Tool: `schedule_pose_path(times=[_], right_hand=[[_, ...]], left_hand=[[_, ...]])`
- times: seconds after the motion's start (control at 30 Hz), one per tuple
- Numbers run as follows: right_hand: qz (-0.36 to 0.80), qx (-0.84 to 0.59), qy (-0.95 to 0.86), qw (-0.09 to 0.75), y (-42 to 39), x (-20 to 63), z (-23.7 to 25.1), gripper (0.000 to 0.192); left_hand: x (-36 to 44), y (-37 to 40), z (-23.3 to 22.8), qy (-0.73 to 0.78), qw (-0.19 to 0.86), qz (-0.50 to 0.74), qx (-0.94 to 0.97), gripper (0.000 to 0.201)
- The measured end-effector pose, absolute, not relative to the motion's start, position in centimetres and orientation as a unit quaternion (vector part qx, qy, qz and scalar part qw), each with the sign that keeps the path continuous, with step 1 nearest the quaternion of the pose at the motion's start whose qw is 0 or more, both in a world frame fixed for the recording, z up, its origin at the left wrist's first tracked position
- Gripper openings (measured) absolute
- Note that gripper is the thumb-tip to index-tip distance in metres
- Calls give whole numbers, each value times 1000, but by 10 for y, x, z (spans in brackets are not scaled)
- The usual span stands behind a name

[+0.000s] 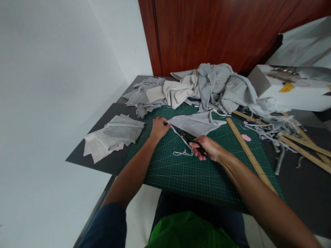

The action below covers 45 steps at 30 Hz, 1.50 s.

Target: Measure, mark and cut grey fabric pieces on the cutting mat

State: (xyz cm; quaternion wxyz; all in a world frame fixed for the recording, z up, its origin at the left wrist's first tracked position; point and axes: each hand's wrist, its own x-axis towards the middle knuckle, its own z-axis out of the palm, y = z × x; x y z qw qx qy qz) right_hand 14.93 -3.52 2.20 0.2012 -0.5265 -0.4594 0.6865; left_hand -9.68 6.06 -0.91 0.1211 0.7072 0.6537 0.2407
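Observation:
A piece of grey fabric (196, 123) lies on the green cutting mat (170, 172). My left hand (159, 128) pinches its left corner, and a small dark item shows at those fingertips. In my right hand (207, 146) is a pair of black scissors (198, 146), held by the handles. Their blades point up and left along the lower edge of the fabric, where a narrow strip hangs partly apart from it. A thin curled offcut (183, 153) rests on the mat just left of my right hand.
Cut fabric pieces (124, 129) lie at the left. Behind the mat are heaped grey cloth (219, 82) and cream cloth (181, 89). A wooden ruler (248, 151) crosses the mat's right side. Tangled offcuts (274, 127), more wooden strips (305, 151) and a white box (289, 86) are farther right.

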Motion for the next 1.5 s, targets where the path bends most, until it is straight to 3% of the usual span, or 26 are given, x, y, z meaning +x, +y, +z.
schedule_pose_path(times=[1.5], right_hand=[[677, -543, -454, 201, -12, 122, 31, 25]], left_hand=[[-96, 60, -9, 651, 115, 232, 714, 10]])
